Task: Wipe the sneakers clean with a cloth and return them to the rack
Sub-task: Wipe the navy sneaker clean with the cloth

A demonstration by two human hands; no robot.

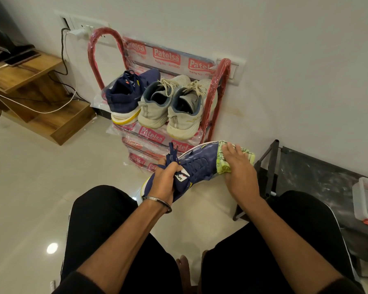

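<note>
Head view: the person sits low, facing the red rack (216, 85) at twelve o'clock. The left hand (165, 181) has its fingers curled tight around the tongue and laces of a navy sneaker (197, 166), holding it up off the floor just below the rack. At three o'clock from that grip, the right hand (239, 166) lies with fingers spread, pressing a yellow-green cloth (223, 164) over the toe. On the rack's top shelf wait the matching navy shoe (125, 98) and a grey pair (170, 107).

Risks now: a hard push on the toe could twist the shoe out of the lace grip, or the cloth could slide off sideways.

The toe cap is buried under cloth, the right palm's contact is unseen, and the rack's lower shelves sit behind the shoe.
</note>
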